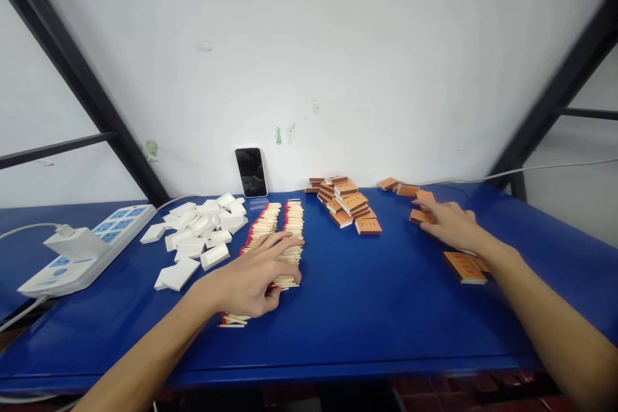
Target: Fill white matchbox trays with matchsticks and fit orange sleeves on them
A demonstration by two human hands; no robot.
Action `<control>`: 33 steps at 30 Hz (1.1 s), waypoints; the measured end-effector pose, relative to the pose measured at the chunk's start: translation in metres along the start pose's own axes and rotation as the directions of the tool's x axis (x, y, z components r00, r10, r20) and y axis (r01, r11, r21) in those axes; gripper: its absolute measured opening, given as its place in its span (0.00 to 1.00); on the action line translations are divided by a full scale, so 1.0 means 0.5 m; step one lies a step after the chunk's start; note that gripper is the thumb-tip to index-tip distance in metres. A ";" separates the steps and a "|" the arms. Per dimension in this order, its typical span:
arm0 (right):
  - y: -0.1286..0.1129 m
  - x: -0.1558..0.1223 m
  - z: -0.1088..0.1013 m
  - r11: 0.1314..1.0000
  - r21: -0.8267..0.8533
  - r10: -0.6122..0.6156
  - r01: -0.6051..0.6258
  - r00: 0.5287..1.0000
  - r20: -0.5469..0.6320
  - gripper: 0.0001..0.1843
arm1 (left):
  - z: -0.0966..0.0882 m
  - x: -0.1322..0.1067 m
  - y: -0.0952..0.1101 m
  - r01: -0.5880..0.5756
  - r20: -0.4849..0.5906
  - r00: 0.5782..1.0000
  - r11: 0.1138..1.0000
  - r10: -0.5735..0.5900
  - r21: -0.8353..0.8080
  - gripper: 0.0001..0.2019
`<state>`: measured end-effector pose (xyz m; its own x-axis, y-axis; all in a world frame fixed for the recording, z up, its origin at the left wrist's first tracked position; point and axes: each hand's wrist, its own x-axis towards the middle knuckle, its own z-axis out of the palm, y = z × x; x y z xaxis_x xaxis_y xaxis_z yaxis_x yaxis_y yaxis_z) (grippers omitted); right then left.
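Wooden matchsticks (282, 232) under left hand (253, 277), prob. gripped.

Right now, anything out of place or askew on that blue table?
Mostly tidy. A few matches lie loose near the table's front, below the left hand, apart from the two neat rows of matchsticks. One orange matchbox sits alone by the right forearm, away from the orange stack. The white trays lie in a jumbled heap. No damage visible.

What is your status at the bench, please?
Left hand resting on matchsticks. Right hand touching a matchbox. Nothing between them.
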<state>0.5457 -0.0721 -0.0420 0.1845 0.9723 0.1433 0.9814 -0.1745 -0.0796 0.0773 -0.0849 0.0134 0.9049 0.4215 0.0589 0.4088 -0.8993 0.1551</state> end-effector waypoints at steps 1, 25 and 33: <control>-0.001 0.000 -0.001 1.000 0.000 0.001 -0.001 1.000 0.004 0.31 | 0.000 0.000 0.000 -0.005 -0.003 1.000 1.000 0.005 0.001 0.22; -0.025 -0.005 -0.009 0.999 -0.033 -0.005 0.006 0.999 0.032 0.31 | 0.000 0.004 0.001 -0.013 0.014 1.000 0.999 0.014 -0.045 0.21; -0.044 -0.022 -0.043 0.998 -0.056 -0.044 0.042 0.998 -0.050 0.29 | 0.002 0.004 0.001 -0.015 -0.009 1.000 0.999 0.014 -0.040 0.22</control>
<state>0.5230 -0.0822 -0.0208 0.1431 0.9701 0.1963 0.9897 -0.1423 -0.0182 0.0796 -0.0848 0.0125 0.9095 0.4097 0.0704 0.3904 -0.9000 0.1940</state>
